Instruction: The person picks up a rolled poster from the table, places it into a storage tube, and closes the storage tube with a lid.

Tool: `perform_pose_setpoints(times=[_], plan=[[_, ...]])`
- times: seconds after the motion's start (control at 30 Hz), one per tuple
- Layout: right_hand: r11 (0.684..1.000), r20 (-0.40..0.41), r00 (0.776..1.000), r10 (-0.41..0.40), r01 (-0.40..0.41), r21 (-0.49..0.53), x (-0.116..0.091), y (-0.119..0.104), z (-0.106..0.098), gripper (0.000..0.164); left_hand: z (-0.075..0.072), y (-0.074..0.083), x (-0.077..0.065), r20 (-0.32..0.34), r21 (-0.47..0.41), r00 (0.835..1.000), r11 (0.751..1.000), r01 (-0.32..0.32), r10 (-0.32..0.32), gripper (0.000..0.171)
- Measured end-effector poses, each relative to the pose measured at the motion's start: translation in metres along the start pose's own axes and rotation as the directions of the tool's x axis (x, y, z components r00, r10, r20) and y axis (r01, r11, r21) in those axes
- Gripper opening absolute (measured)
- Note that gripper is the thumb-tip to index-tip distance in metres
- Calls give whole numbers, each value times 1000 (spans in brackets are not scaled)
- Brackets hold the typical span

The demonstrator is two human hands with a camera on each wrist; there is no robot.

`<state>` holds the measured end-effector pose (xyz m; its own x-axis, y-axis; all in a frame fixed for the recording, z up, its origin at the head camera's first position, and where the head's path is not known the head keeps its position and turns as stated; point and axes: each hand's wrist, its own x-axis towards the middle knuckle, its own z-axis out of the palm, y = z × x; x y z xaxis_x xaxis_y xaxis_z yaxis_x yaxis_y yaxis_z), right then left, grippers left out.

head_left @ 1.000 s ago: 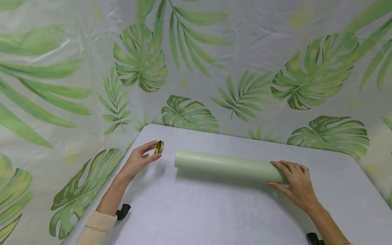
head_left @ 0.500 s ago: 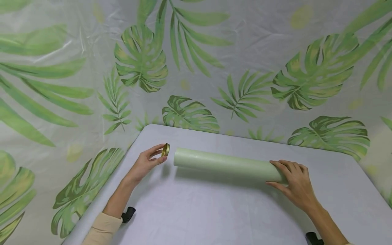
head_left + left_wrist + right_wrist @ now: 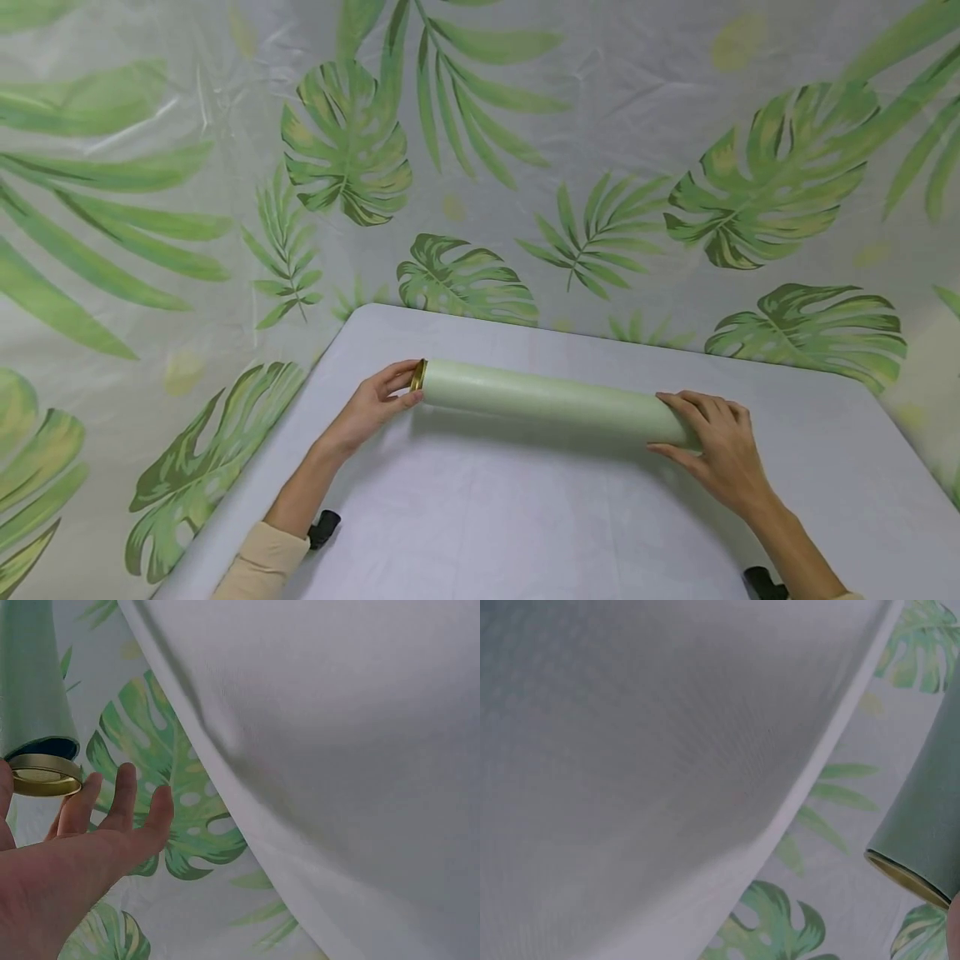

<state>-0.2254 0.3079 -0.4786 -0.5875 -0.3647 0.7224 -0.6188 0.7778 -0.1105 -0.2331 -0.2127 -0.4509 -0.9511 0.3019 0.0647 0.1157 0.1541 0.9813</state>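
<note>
A pale green cardboard tube (image 3: 547, 400) lies across the head view, raised over the table with its left end a little higher. My left hand (image 3: 375, 404) pinches a gold metal lid (image 3: 417, 377) between thumb and fingers at that end. In the left wrist view the lid (image 3: 46, 780) sits tilted at the tube's mouth, and a dark gap (image 3: 52, 748) shows between lid and rim. My right hand (image 3: 720, 454) grips the right end, thumb below and fingers over the top. A gold edge (image 3: 909, 880) shows at that end in the right wrist view.
The table (image 3: 510, 517) has a white cover. Behind and beside it hangs a sheet (image 3: 480, 167) printed with green leaves. Black wrist devices show at the left forearm (image 3: 324, 529) and the right forearm (image 3: 765, 582).
My left hand has moved right with the gold lid, from a gap away up to the tube's left end. The tube and right hand have shifted very slightly left.
</note>
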Motion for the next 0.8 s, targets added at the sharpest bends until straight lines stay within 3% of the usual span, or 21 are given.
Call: perform_pose_setpoints(times=[0.27, 0.53, 0.8], plan=[[1000, 21, 1000, 12, -12, 18, -1, 0, 1, 84, 1, -1, -1, 9, 11, 1000, 1000, -11, 11, 64], [1000, 28, 999, 16, -17, 23, -1, 0, 1, 83, 0, -1, -1, 35, -11, 997, 998, -67, 67, 67], [999, 32, 999, 24, -25, 39, 0, -2, 0, 83, 0, 1, -2, 25, 51, 996, 994, -93, 91, 66]])
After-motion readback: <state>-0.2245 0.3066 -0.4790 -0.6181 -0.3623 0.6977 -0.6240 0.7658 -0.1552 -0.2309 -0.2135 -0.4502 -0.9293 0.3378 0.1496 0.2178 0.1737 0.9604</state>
